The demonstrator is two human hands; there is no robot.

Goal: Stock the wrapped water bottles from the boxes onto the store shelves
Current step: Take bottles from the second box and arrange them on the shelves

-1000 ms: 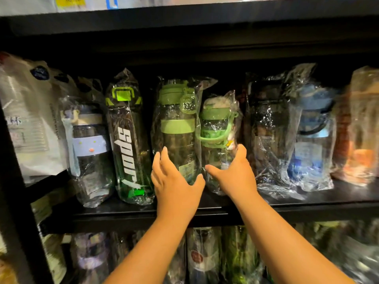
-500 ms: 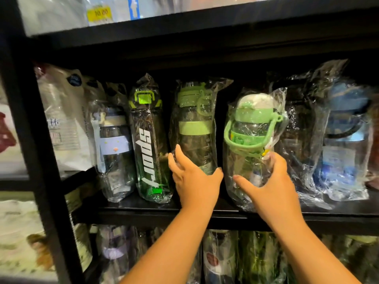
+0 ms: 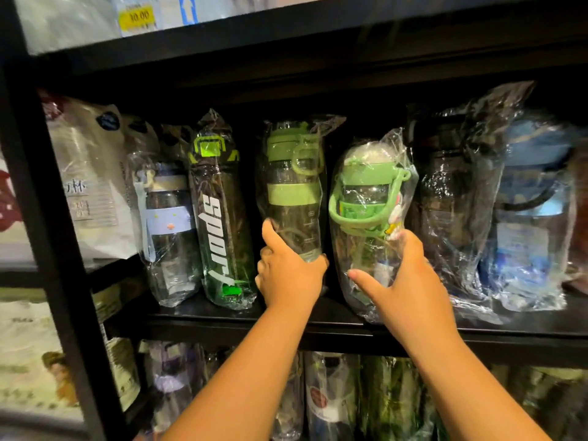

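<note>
Bottles in clear plastic wrap, lined upright along a black shelf [image 3: 318, 327]. Left grip [image 3: 288, 275] curled round the base of a tall green-capped bottle [image 3: 291, 192], thumb up its left side, fingers under and round the right. Base higher in view than the neighbours' bases; whether lifted or standing farther back, not clear.

Right grip [image 3: 410, 281] clasped on the lower half of a squat green bottle [image 3: 366, 198] with a loop handle, thumb spread across the front of the wrap, fingers round the right side. Bottom end of its wrap at the shelf's front edge, bottle just right of the tall one, a dark gap between them.

Left of the tall bottle, side by side: a dark green "sport" bottle [image 3: 219, 218] and a clear bottle with a pale lavender band [image 3: 168, 224]. Farther left, a white printed package [image 3: 92, 186] beside a black upright post [image 3: 47, 218]. Right of the squat bottle, a dark bottle [image 3: 451, 192], then a blue-lidded bottle [image 3: 534, 218], both wrapped and close together.

On the next level up, a yellow price sticker [image 3: 137, 16] reading 10.00. Below, more wrapped bottles [image 3: 331, 396], blurred.
</note>
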